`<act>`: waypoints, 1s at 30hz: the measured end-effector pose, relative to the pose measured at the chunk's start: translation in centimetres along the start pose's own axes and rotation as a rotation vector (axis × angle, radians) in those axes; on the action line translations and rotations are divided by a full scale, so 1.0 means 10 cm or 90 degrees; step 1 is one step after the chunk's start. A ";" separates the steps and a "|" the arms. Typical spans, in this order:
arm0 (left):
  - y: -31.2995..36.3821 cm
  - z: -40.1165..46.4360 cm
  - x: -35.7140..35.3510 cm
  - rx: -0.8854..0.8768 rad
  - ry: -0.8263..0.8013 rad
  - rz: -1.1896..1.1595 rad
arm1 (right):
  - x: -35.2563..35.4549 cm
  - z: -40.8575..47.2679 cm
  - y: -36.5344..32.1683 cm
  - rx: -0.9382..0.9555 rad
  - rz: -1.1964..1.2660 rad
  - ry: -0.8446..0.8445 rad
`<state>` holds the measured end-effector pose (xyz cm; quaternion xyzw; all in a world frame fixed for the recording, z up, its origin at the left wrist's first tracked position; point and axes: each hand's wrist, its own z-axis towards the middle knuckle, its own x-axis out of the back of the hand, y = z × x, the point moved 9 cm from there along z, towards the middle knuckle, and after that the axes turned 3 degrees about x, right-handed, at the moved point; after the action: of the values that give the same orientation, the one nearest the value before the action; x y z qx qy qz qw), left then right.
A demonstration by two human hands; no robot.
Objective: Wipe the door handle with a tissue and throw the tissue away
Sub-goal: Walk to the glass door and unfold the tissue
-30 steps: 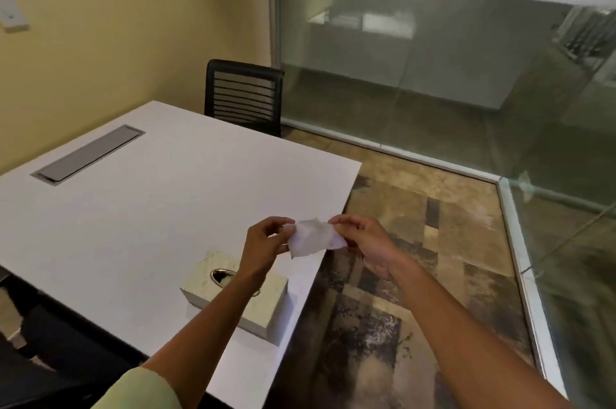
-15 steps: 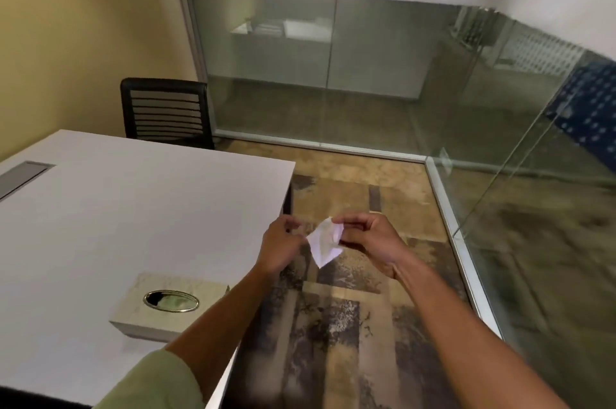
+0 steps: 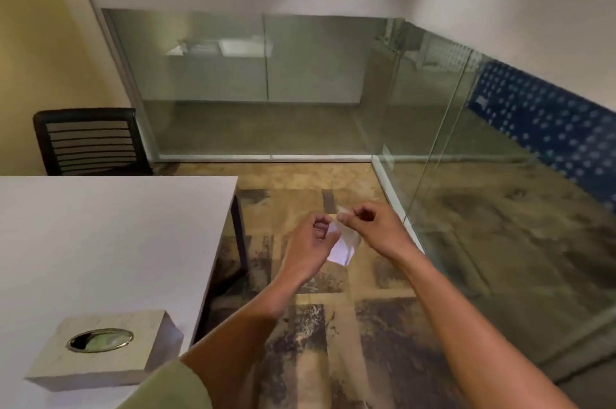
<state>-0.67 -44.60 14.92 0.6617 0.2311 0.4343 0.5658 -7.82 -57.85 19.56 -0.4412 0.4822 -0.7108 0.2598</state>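
Observation:
A small white tissue (image 3: 345, 247) hangs folded between both hands, out over the patterned floor to the right of the table. My left hand (image 3: 308, 247) pinches its left edge and my right hand (image 3: 373, 228) pinches its top edge, fingers curled. A pale marble-look tissue box (image 3: 100, 355) with an oval metal-rimmed opening sits on the white table (image 3: 100, 242) at the lower left. No door handle and no bin show in this view.
A black slatted chair (image 3: 90, 141) stands behind the table by the yellow wall. Glass partitions (image 3: 266, 85) run across the back and down the right side, meeting at a corner (image 3: 380, 158). Patterned carpet floor (image 3: 316, 342) lies below my arms.
The view has swung right, away from the table toward the glass corner. Both hands carried the tissue off the table edge, and it went from spread flat to folded and hanging.

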 end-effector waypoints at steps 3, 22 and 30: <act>0.17 0.04 -0.19 -0.034 0.043 0.028 | 0.39 -0.10 0.07 -0.003 0.009 0.034; 0.92 -0.40 -2.52 -0.010 -0.331 -0.166 | 2.45 -1.22 0.69 -0.038 0.116 0.211; 1.28 -0.71 -3.18 -0.189 -0.408 -0.096 | 3.08 -1.63 0.94 -0.088 0.123 0.349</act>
<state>-25.42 -69.28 17.00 0.6558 0.0244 0.1909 0.7300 -37.29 -78.63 20.13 -0.2018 0.6213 -0.7410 0.1556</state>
